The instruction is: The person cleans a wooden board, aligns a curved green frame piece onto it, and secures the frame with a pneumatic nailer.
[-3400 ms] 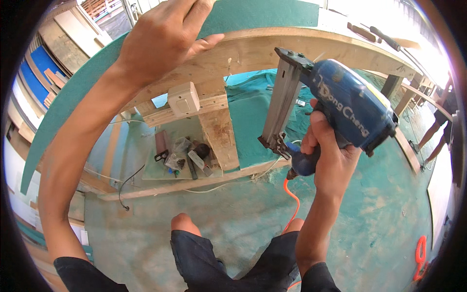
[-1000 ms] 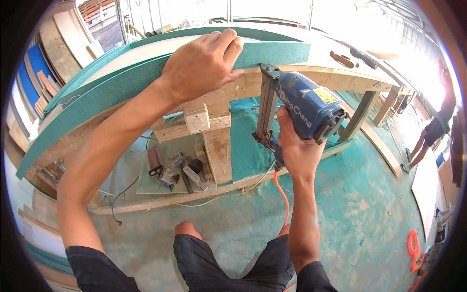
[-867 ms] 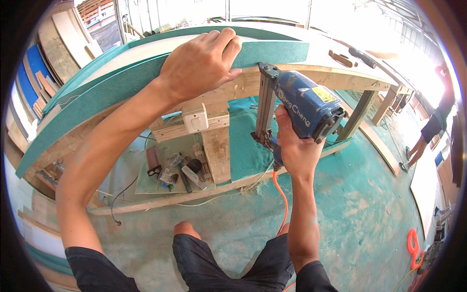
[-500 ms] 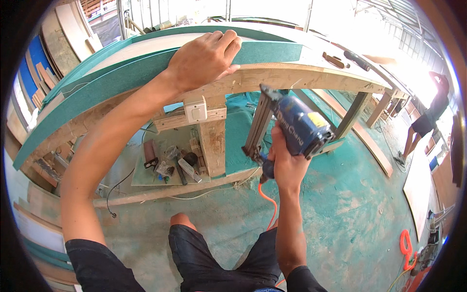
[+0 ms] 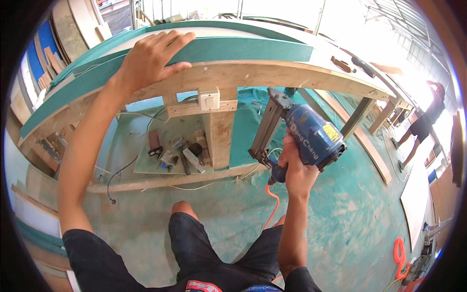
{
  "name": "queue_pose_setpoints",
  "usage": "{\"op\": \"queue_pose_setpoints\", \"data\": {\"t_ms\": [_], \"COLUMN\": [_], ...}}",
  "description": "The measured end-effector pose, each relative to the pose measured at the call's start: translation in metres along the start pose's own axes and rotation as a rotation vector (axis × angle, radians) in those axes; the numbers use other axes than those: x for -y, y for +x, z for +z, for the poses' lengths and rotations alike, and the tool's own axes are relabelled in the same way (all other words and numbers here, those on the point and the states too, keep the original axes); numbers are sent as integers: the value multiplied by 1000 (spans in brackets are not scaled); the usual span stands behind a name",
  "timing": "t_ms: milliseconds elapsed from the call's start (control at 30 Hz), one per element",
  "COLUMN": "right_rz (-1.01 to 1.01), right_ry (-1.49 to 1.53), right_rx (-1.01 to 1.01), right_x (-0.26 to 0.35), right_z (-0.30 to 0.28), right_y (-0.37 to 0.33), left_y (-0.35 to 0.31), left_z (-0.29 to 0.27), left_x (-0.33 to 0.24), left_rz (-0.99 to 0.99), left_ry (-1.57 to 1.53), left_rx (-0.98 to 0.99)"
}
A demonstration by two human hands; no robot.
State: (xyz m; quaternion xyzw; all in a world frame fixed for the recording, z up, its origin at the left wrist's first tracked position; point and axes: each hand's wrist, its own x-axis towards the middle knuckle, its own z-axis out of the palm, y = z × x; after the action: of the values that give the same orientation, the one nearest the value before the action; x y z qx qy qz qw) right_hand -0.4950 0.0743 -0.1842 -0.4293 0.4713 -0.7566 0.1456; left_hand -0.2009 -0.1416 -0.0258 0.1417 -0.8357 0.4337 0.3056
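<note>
My right hand (image 5: 297, 168) is wrapped round the grip of a blue nail gun (image 5: 314, 136). The gun is raised in front of the bench, its nose and long magazine toward the left, with an orange air hose (image 5: 276, 199) hanging from the handle's end. At the upper left, my left hand (image 5: 148, 61) rests on a curved green board strip (image 5: 243, 50), fingers stretched over its top edge and thumb spread in front. This strip stands on edge along the front of the wooden bench (image 5: 272, 73). The nail gun is apart from both strip and bench.
A white switch box (image 5: 209, 100) is fixed to the bench front. Beneath it, several tools lie on a low shelf (image 5: 141, 167). A dark-handled tool (image 5: 364, 67) lies on the benchtop. Another person (image 5: 428, 117) stands at the far right. Planks (image 5: 365, 146) lie on the floor.
My left hand has slid left along the green strip, its fingers straightening. The nail gun has moved slightly right and down in my right hand. The view has shifted a little.
</note>
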Motion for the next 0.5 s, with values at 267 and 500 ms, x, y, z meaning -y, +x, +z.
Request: {"op": "queue_pose_setpoints", "data": {"t_ms": [267, 500], "right_rz": [73, 77], "right_ry": [67, 29], "right_rx": [14, 28], "right_x": [4, -20], "right_z": [35, 47], "right_y": [-1, -9], "left_y": [14, 7], "left_z": [-5, 13], "left_x": [7, 9], "left_rz": [175, 45], "left_ry": [-13, -158], "left_rx": [-35, -59]}}
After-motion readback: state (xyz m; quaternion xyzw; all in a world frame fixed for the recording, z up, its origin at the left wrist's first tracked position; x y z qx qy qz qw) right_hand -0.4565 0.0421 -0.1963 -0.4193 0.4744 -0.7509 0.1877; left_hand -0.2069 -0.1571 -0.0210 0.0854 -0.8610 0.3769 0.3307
